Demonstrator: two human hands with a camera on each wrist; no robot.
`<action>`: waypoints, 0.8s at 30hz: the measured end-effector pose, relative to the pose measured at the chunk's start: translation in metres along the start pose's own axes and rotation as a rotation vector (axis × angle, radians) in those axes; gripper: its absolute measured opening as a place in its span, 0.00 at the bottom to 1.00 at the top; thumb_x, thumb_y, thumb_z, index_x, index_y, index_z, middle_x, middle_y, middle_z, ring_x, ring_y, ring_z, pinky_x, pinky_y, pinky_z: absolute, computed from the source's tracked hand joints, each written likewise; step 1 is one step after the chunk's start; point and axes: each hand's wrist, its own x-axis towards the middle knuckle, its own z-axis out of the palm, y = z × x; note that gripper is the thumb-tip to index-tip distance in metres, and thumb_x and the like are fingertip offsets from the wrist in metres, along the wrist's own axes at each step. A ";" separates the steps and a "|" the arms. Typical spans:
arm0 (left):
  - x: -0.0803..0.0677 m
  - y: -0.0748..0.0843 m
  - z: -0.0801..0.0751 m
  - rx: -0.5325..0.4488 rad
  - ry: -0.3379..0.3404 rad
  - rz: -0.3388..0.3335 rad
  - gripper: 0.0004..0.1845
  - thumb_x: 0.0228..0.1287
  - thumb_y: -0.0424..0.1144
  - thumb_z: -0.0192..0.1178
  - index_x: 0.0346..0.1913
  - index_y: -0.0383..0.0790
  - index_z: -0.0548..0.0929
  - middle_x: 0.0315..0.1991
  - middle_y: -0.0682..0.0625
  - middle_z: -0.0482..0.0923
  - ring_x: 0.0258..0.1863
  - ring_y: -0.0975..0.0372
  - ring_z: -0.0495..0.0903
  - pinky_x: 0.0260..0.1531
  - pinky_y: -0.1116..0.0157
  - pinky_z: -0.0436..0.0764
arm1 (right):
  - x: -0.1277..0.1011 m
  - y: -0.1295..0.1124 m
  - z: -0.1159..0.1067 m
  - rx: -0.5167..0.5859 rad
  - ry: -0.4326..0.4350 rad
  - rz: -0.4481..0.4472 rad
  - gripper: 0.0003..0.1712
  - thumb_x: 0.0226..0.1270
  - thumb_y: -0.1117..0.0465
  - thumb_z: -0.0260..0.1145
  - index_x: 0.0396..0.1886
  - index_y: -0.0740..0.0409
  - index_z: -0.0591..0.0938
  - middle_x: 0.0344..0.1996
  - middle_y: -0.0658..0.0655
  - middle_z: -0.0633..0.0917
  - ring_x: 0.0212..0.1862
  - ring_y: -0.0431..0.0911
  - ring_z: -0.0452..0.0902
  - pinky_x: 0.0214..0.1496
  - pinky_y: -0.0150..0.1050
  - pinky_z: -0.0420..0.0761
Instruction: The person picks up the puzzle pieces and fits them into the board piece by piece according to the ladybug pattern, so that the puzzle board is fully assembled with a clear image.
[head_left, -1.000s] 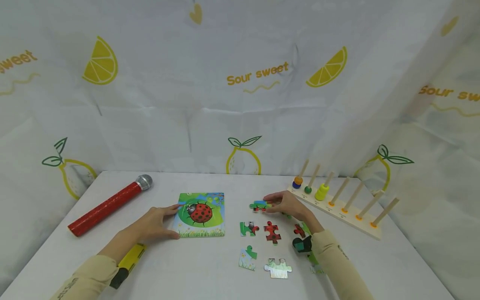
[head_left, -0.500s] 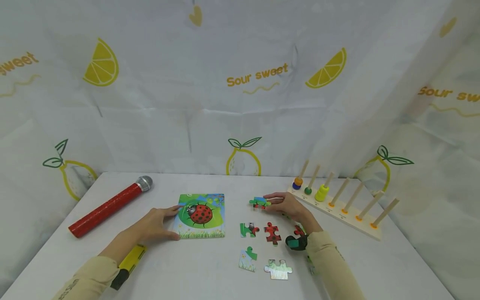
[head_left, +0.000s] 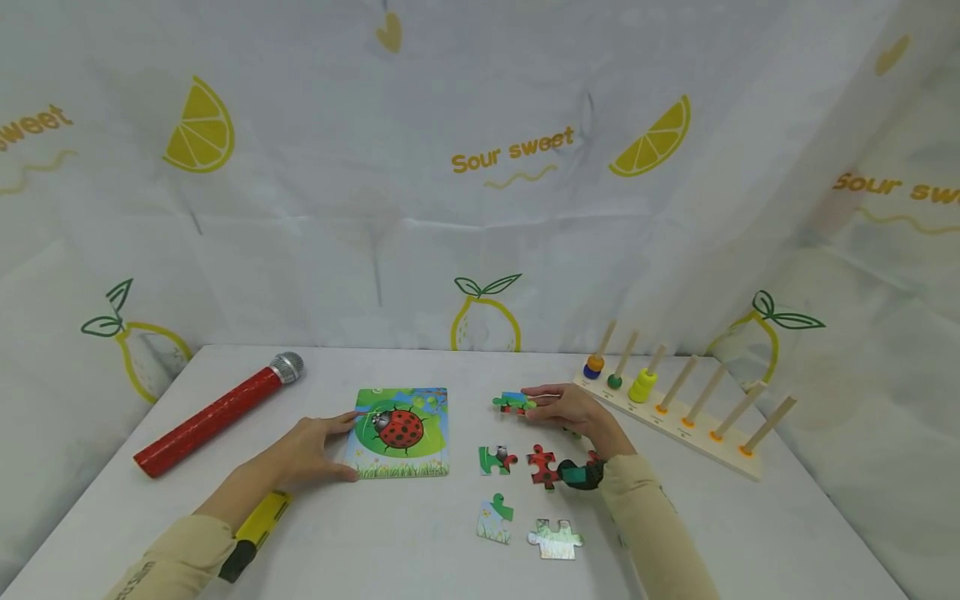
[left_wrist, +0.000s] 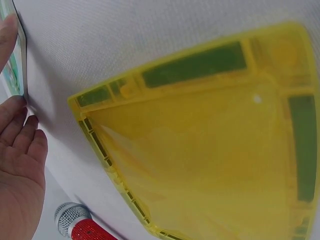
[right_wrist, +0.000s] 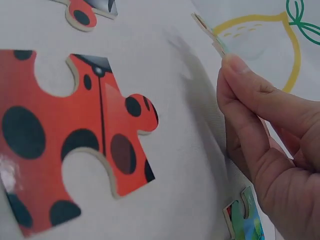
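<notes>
My right hand (head_left: 573,410) pinches a green-and-blue puzzle piece (head_left: 513,403) just above the table (head_left: 420,533), beyond the loose pieces (head_left: 525,492). My left hand (head_left: 307,450) lies flat, fingers straight, touching the ladybug puzzle board (head_left: 401,432) at its left edge.

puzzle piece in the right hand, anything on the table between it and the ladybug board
Nothing visible does. The right hand pinches the puzzle piece above bare white table, and the stretch over to the ladybug board holds nothing. The other loose pieces lie nearer the person, off that line. The left hand rests on the board's far-left edge.
</notes>
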 end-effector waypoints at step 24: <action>0.001 -0.001 0.000 -0.010 0.001 0.006 0.48 0.44 0.53 0.75 0.67 0.33 0.69 0.67 0.39 0.67 0.66 0.40 0.63 0.62 0.43 0.65 | 0.015 -0.016 0.037 0.056 -0.065 0.036 0.29 0.60 0.75 0.66 0.63 0.66 0.74 0.61 0.69 0.73 0.43 0.44 0.81 0.51 0.39 0.82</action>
